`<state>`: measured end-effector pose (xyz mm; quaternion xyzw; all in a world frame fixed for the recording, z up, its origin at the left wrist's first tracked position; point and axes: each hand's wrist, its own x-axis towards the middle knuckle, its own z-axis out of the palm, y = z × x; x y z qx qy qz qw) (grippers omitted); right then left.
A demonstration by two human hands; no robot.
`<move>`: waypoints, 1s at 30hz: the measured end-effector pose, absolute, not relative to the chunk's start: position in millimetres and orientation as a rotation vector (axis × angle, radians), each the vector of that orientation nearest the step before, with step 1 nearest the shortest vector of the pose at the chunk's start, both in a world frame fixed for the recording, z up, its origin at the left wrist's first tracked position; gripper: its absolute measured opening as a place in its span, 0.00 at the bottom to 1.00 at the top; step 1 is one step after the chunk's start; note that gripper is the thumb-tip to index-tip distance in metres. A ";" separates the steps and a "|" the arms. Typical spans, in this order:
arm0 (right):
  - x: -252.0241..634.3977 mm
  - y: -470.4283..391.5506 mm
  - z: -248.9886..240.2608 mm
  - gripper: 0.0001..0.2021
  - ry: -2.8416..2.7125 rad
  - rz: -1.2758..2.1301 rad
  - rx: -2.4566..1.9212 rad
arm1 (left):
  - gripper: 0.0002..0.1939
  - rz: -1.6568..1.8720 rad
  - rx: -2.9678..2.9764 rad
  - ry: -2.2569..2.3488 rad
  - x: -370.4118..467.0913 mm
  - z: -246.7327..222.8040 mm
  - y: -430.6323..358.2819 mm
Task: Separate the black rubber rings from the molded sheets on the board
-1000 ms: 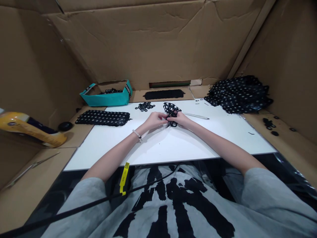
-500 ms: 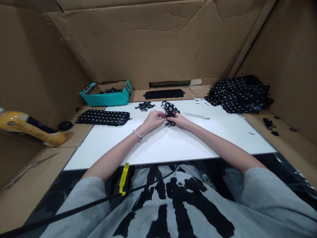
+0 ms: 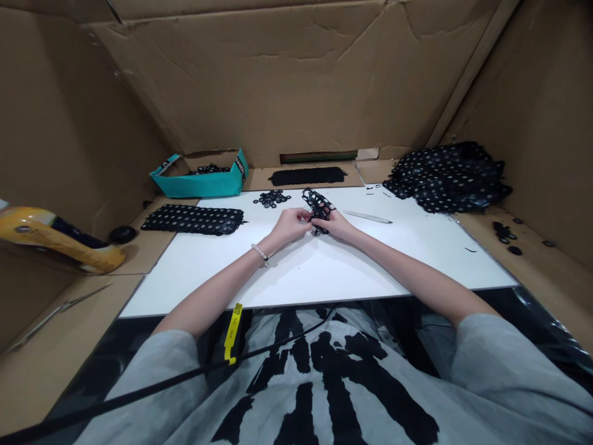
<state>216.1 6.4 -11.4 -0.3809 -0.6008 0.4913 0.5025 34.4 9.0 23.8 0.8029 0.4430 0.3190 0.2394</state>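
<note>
Over the white board [image 3: 296,272], both my hands meet at a perforated black rubber-like sheet [image 3: 316,199], which is bent and full of round holes. My right hand [image 3: 339,225] is closed around its lower part. My left hand [image 3: 291,225] pinches at the sheet's left lower edge, thumb and fingertips together; whatever small piece lies between them is too small to make out. Just behind my left hand lies a small heap of black rings [image 3: 272,198]. A white pen-like tool with a dark tip [image 3: 369,217] rests to the right of my right hand.
A flat perforated black strip [image 3: 193,220] lies at left, a teal box [image 3: 199,184] behind it. Another black strip [image 3: 307,176] is at the back, a perforated pile [image 3: 447,176] at back right. At left are a yellow bottle [image 3: 55,238] and scissors [image 3: 62,307]. Cardboard walls enclose the board.
My left hand has shifted slightly right and closer to my right hand. The lower end of the perforated sheet is now more gathered between the hands.
</note>
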 end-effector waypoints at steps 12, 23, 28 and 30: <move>212.5 3.8 -6.6 0.18 -1.298 1.247 -1.028 | 0.10 0.916 2.051 1.209 31.8 23.9 16.3; 214.3 -2.8 7.9 0.14 -1.291 1.251 -1.222 | 0.09 0.930 2.206 1.150 28.8 16.8 19.2; 214.3 -4.9 8.9 0.22 -1.367 1.186 -1.196 | 0.07 0.880 2.411 1.166 28.5 18.2 15.8; 214.5 -4.6 8.3 0.21 -1.406 1.150 -1.212 | 0.06 0.855 2.465 1.182 28.8 18.9 14.2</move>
